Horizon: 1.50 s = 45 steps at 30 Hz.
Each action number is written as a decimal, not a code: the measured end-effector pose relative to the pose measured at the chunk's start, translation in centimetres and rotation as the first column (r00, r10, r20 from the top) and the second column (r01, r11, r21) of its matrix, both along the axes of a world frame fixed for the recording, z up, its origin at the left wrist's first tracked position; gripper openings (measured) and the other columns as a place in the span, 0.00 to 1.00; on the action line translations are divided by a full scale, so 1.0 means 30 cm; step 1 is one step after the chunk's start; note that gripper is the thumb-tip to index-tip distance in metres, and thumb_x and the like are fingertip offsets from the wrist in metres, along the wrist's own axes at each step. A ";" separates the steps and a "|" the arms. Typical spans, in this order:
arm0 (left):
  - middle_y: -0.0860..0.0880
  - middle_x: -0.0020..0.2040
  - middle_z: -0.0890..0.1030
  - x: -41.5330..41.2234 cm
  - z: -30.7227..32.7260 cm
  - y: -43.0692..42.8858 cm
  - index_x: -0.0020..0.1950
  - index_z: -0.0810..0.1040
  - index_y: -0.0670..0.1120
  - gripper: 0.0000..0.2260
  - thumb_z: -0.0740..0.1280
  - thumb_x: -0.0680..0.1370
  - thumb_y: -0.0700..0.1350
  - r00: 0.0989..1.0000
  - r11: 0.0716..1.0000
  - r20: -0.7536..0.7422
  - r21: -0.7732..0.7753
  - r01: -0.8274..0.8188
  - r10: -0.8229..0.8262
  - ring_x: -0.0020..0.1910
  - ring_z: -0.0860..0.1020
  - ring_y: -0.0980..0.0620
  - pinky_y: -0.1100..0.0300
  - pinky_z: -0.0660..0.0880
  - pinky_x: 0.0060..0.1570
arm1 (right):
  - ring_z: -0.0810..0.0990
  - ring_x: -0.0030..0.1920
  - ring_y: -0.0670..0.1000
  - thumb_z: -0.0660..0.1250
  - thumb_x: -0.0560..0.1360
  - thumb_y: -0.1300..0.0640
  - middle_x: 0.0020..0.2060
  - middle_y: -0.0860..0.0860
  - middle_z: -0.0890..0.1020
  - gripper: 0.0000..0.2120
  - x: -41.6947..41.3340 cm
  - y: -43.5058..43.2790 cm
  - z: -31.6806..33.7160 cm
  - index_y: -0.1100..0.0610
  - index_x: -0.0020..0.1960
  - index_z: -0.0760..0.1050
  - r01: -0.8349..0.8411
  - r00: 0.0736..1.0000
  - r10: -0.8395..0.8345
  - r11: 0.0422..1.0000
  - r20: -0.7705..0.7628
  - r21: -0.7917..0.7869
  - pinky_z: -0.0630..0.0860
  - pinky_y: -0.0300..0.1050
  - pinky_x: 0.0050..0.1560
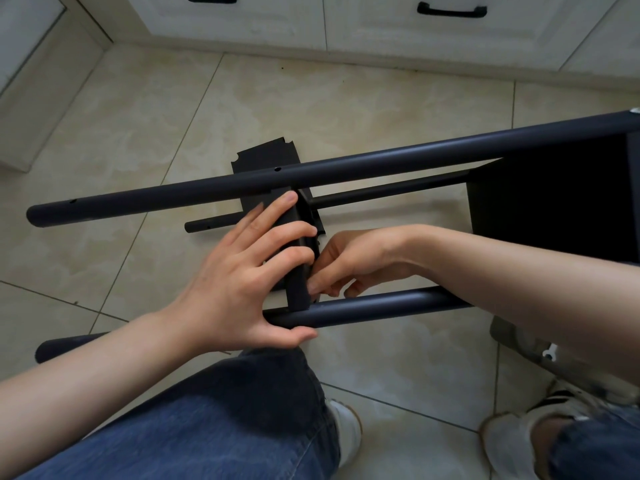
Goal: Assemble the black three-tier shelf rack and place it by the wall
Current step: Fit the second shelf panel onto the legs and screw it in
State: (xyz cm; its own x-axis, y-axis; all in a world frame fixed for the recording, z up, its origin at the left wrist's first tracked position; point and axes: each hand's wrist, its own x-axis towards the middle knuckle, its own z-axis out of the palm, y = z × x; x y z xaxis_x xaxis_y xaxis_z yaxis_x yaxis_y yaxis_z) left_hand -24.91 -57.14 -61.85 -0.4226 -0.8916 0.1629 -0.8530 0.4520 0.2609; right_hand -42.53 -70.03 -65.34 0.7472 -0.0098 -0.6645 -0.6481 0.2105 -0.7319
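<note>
The black rack lies on its side over the tiled floor. Its upper pole runs across the frame, with a lower near pole below and a thin far pole behind. A black shelf panel stands on edge between the poles at the middle. My left hand grips that panel's edge with curled fingers, its thumb under the near pole. My right hand pinches something small at the panel's right side; I cannot see what it is. Another shelf sits fixed at the right end.
White cabinet drawers with black handles line the far side. A grey bag of small parts lies on the floor at the right, under my right forearm. My knees and white shoes fill the bottom of the view.
</note>
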 end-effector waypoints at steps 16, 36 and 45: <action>0.44 0.71 0.74 0.003 -0.010 0.001 0.62 0.74 0.47 0.32 0.72 0.70 0.68 1.000 1.000 -0.014 -0.017 0.015 -0.015 0.81 0.57 0.40 0.36 0.67 0.71 | 0.77 0.42 0.49 0.70 0.77 0.59 0.44 0.55 0.80 0.05 0.018 0.025 -0.004 0.60 0.49 0.80 0.051 0.998 -0.052 0.998 0.019 0.048 0.73 0.45 0.49; 0.43 0.70 0.75 0.001 0.003 0.001 0.60 0.78 0.43 0.32 0.71 0.70 0.68 1.000 1.000 0.021 -0.004 0.000 0.001 0.81 0.57 0.40 0.38 0.66 0.72 | 0.77 0.40 0.50 0.70 0.77 0.58 0.40 0.54 0.80 0.12 0.017 0.020 0.005 0.66 0.54 0.80 0.032 0.999 -0.032 0.999 0.003 0.039 0.73 0.46 0.49; 0.43 0.71 0.74 0.003 0.001 -0.003 0.62 0.75 0.45 0.32 0.71 0.70 0.69 0.999 1.000 0.034 -0.009 0.009 -0.009 0.81 0.56 0.40 0.36 0.67 0.71 | 0.77 0.38 0.47 0.70 0.77 0.58 0.41 0.54 0.79 0.17 0.013 0.009 0.009 0.70 0.59 0.77 0.040 0.999 -0.041 0.998 0.005 0.051 0.74 0.42 0.45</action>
